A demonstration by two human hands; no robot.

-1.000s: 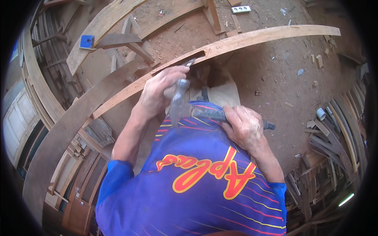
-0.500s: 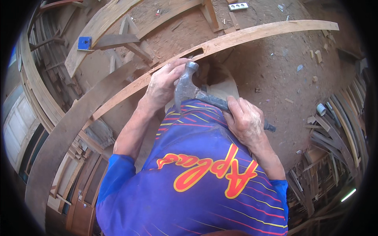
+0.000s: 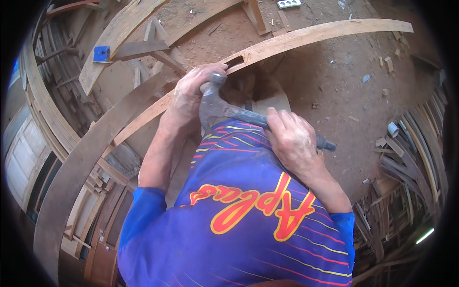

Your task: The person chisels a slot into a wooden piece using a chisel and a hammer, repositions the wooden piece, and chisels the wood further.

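Observation:
My right hand (image 3: 295, 142) is wrapped round the dark handle of a claw hammer (image 3: 215, 109), whose metal head lies right beside my left hand (image 3: 191, 93). That left hand rests at a long, curved wooden beam (image 3: 306, 41), just left of a slot (image 3: 235, 62) cut into it. Its fingers are closed, with their tips hidden partly behind the hammer head. What they grip, whether the beam or a tool, I cannot make out. The beam runs from lower left to upper right in front of me.
A broad curved board (image 3: 71, 172) stands at the left. Beyond the beam lie more timber pieces and a blue block (image 3: 101, 54). A white power strip (image 3: 289, 4) is on the dirt floor at the back. Stacked wood (image 3: 406, 162) and a pale cylinder (image 3: 392, 129) are at the right.
The hammer has shifted a little left and toward me, its head now blurred. My left hand has moved slightly left along the beam, and the beam's right end has risen slightly in view.

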